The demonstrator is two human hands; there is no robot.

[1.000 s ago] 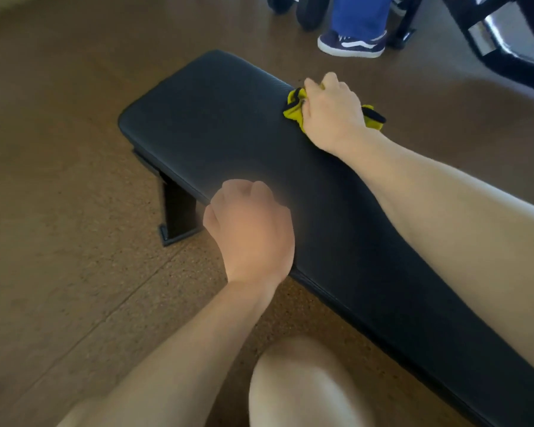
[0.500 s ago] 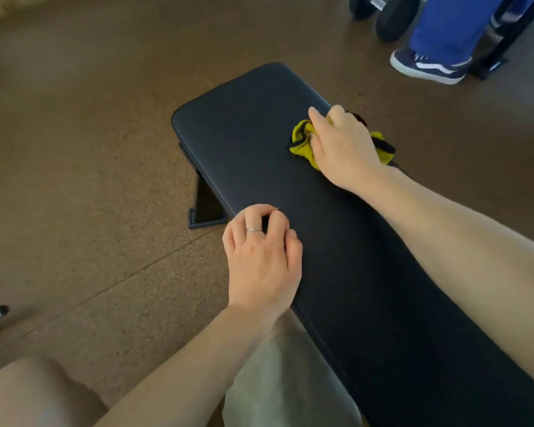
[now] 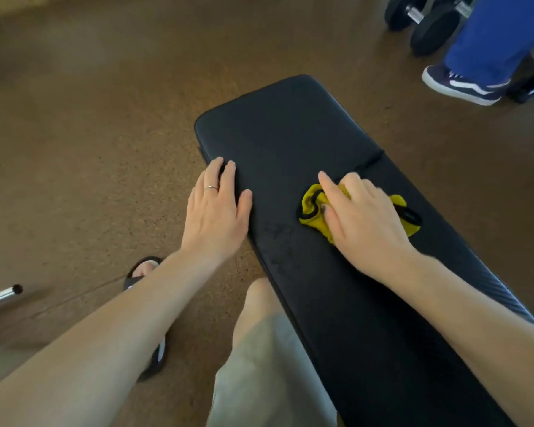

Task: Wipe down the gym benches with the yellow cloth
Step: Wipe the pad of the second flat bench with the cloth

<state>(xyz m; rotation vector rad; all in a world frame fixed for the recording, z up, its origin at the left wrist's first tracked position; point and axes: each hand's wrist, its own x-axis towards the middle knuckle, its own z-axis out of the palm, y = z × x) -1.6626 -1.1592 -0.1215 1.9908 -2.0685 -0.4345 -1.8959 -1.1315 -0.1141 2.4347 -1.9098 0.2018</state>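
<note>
Now the right hand (image 3: 364, 223) has dragged the yellow cloth (image 3: 313, 211) nearer.

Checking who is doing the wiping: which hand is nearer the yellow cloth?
Right. The right hand presses on the yellow cloth. The left hand rests flat on the bench edge, apart from it.

1. We see both forearms bare, no sleeves.
2. Left hand (image 3: 215, 217): thin silver ring (image 3: 211, 188) on one finger.
3. Right hand (image 3: 366, 224): nothing worn that we can see.
4. Light beige shorts (image 3: 269, 374).
5. Black slide sandal (image 3: 142, 274), white edge at heel.
</note>
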